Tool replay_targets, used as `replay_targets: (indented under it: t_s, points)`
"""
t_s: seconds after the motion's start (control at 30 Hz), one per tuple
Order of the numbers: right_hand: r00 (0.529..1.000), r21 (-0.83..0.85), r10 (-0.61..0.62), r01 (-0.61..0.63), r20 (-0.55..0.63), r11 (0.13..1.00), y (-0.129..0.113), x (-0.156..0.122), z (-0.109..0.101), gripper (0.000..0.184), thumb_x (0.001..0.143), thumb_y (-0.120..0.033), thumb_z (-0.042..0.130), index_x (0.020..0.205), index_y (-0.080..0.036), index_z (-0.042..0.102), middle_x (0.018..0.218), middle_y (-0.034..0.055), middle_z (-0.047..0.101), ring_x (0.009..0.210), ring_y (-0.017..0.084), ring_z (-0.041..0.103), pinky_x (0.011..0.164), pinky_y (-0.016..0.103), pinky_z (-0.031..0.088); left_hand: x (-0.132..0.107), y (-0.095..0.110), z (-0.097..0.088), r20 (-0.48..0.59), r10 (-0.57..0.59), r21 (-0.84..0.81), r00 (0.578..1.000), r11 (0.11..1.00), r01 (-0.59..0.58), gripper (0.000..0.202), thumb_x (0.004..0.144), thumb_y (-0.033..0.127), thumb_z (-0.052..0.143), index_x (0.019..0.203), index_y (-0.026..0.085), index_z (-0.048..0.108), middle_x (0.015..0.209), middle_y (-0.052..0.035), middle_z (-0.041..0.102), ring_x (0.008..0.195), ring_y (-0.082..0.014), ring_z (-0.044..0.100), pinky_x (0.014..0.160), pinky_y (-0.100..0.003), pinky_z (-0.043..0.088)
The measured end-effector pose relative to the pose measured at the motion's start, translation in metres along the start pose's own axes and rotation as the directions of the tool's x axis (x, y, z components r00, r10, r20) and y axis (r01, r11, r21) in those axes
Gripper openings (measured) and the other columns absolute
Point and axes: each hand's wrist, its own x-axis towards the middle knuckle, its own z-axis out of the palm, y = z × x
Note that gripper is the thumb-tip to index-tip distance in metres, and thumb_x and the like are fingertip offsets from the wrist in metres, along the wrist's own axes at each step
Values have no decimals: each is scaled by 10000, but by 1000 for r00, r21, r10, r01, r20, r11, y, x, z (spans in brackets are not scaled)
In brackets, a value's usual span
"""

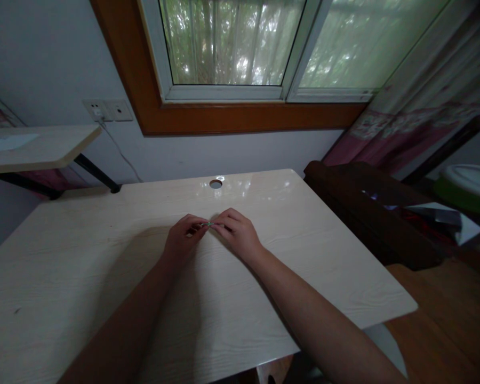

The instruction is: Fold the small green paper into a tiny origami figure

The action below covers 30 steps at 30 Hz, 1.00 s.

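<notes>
My left hand (183,239) and my right hand (238,233) meet fingertip to fingertip over the middle of a pale wooden desk (84,256). Both pinch a tiny thin object (209,224) with a greenish glint between them. It is too small to name. The fingers of both hands are curled in and pressed together. My forearms reach in from the bottom edge of the view and rest low over the desktop.
A round cable hole (215,184) sits near the desk's far edge. A second desk (36,146) stands at the left under a wall socket (108,110). Dark furniture (368,213) and a pink curtain (420,117) are at the right, below a window (264,48).
</notes>
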Motion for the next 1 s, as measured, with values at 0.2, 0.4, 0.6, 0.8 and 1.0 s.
replay_targets:
  t_s: [0.2,0.4,0.6,0.8,1.0]
  points:
    - [1000,-15,-14,15,11,1000,1,0,0,157,942,-289,584,982,-216,718,918,59,640,846,159,607,773,281,485,-1,1,0,10,-21,9,1000,1000,21,99,869,292,661,929,215,681,871,-25,658,728,-140,619,656,-243,501]
    - [999,21,-36,36,1,999,4,-1,2,146,926,-263,610,1030,-221,703,938,58,654,870,161,613,782,278,487,-1,2,0,-4,-38,-2,999,999,38,87,868,274,653,906,197,672,849,-28,655,721,-141,608,646,-242,490]
    - [1000,25,24,-23,-18,999,4,2,-4,163,917,-280,623,1049,-220,698,939,60,656,808,158,599,729,278,482,-1,-1,-2,-38,-84,-19,996,996,84,100,868,295,653,904,203,669,839,-22,648,725,-144,608,644,-241,479]
    - [999,18,29,-28,-43,999,5,3,-6,109,921,-235,600,940,-207,704,880,53,650,811,161,598,727,279,472,0,-4,-2,-48,-106,-41,993,994,104,133,861,328,657,903,202,665,839,-19,641,707,-140,615,647,-239,487]
    - [1000,-9,5,-5,-19,1000,3,2,-7,123,931,-238,578,934,-203,695,882,58,641,820,162,594,726,272,469,0,1,0,-14,-130,-47,991,990,129,154,852,343,656,909,201,670,815,-20,644,674,-139,605,631,-241,485]
